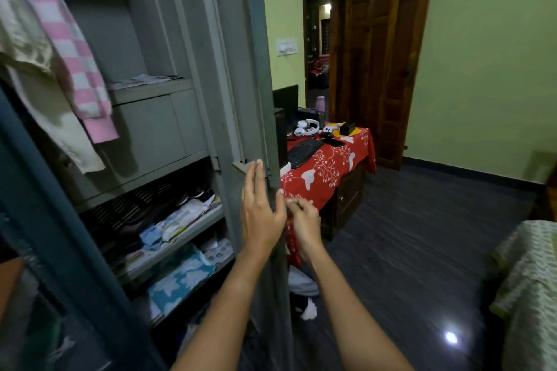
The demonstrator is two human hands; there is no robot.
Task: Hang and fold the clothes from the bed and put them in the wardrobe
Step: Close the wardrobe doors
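Far left: pink-and-white checked cloth [67,48] and cream cloth [36,69] hanging inside the grey steel wardrobe [156,117]. Below: slatted grey shelves [180,238] holding folded garments, including a blue-and-white patterned fabric [180,280].

Centre: left hand [262,214] flat against the inner face of the grey steel wardrobe door [259,84], fingers straight and spread, thumb wrapped over the door edge; nothing enclosed. Just beside, on the outer side of the edge: right hand [304,223], fingers curled together near the edge; pinch on any object not determinable.

Beyond the door: red floral tablecloth [334,166] with black keyboard [304,152] and white headphones [307,128]. Below, on the dark floor: small heap of white and dark clothing [304,295], near the door's foot.

Far right: bed with green-patterned white sheet [530,280], well apart from the wardrobe; no clothes visible on the portion in view.

Hazards, as assessed: thumb and right fingertips on the door edge, so risk of pinching on closure. Floor heap near the door's swing path, so risk of snagging or tripping. Hanging cloths close to the opening, so risk of being caught on closure.
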